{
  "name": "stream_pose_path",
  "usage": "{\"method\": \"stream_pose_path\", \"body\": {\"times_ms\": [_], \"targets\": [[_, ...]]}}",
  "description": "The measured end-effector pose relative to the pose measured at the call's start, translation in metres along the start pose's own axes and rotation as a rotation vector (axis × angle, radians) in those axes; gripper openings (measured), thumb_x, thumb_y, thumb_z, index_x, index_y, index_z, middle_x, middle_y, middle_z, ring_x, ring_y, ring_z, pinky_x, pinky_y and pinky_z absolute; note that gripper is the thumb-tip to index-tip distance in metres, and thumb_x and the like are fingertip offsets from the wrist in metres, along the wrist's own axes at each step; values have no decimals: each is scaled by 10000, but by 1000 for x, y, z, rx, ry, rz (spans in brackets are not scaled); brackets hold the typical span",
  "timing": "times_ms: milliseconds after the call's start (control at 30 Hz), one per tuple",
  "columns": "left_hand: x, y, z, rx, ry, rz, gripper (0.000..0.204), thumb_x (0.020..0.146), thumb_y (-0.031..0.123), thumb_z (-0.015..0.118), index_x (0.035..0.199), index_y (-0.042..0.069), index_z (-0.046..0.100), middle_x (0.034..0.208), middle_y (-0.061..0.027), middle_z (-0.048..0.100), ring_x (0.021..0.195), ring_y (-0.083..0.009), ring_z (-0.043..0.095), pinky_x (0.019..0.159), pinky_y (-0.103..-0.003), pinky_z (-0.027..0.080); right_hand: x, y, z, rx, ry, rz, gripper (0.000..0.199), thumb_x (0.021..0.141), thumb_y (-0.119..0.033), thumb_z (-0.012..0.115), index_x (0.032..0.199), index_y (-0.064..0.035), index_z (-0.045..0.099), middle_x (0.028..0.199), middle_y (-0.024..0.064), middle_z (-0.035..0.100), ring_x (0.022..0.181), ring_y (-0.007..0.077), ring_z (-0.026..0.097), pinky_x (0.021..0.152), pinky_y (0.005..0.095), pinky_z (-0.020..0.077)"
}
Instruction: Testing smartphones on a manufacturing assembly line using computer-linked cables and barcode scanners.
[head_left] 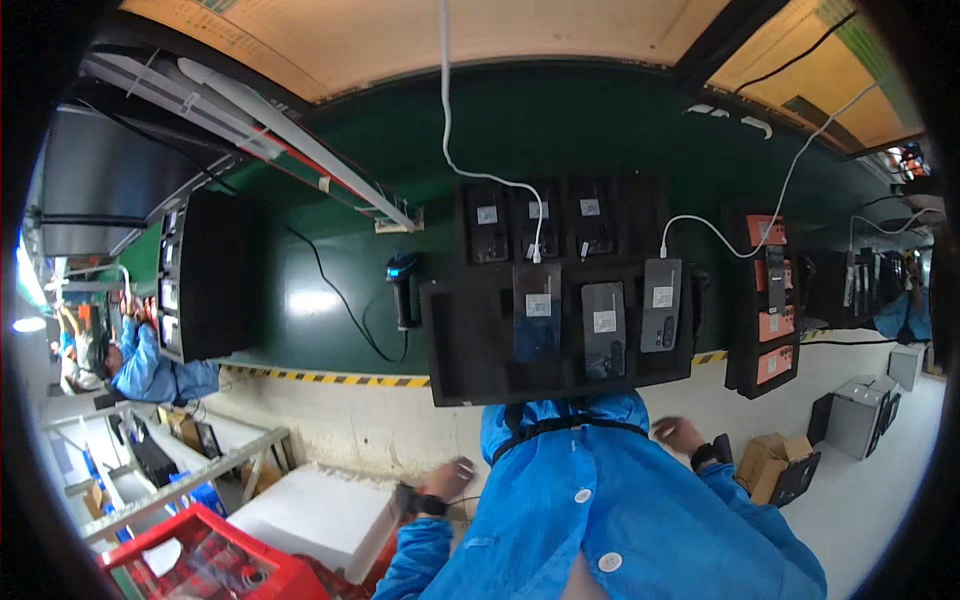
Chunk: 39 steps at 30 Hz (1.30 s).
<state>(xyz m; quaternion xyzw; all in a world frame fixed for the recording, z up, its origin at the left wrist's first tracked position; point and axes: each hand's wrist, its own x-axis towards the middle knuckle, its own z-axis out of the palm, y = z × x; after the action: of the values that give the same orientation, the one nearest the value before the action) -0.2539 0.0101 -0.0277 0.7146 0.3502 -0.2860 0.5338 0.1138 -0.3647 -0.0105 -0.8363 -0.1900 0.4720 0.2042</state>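
My left hand (449, 481) hangs low below the bench's front edge, beside my blue coat, fingers curled; whether it holds anything is unclear. My right hand (678, 434), with a black wristband, is also low at the bench edge, fingers loosely apart and holding nothing. Just above both hands a black foam tray (460, 345) rests on the green bench and carries three phones (603, 328). White cables (447, 120) plug into the left phone (537, 322) and the right phone (660, 305). A second black tray (560, 205) behind it has three more phones.
A black barcode scanner (402, 285) stands left of the trays, a tall black tray stack (215, 275) further left. Orange-and-black holders (775, 325) sit at right. Below: red crate (200, 560), white foam block (320, 515), cardboard box (765, 460), grey boxes (865, 415). A blue-coated co-worker (150, 368) stands far left.
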Motion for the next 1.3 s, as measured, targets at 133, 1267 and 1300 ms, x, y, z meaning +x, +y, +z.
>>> {"method": "stream_pose_path", "body": {"times_ms": [133, 1267, 1300], "targets": [[17, 59, -141, 41, 629, 173, 157, 890, 167, 580, 846, 17, 595, 621, -137, 593, 550, -220, 575, 512, -355, 443, 38, -15, -30, 259, 812, 132, 171, 905, -155, 577, 944, -7, 656, 732, 14, 617, 710, 141, 598, 683, 265, 481], [197, 277, -92, 371, 1158, 477, 324, 809, 440, 623, 879, 124, 624, 790, -75, 657, 833, -285, 581, 869, -458, 342, 186, -180, -93, -78, 1296, -328, 429, 858, -338, 611, 1192, -78, 544, 1164, 160, 567, 1107, 380, 516, 871, 502, 425], [204, 275, -93, 388, 1191, 478, 319, 810, 443, 622, 860, 128, 626, 777, -71, 658, 829, -282, 581, 854, -454, 343, 193, -182, -97, -266, 1289, -349, 328, 878, -332, 583, 1084, -77, 585, 1096, 164, 593, 1049, 372, 542, 846, 495, 426]]}}
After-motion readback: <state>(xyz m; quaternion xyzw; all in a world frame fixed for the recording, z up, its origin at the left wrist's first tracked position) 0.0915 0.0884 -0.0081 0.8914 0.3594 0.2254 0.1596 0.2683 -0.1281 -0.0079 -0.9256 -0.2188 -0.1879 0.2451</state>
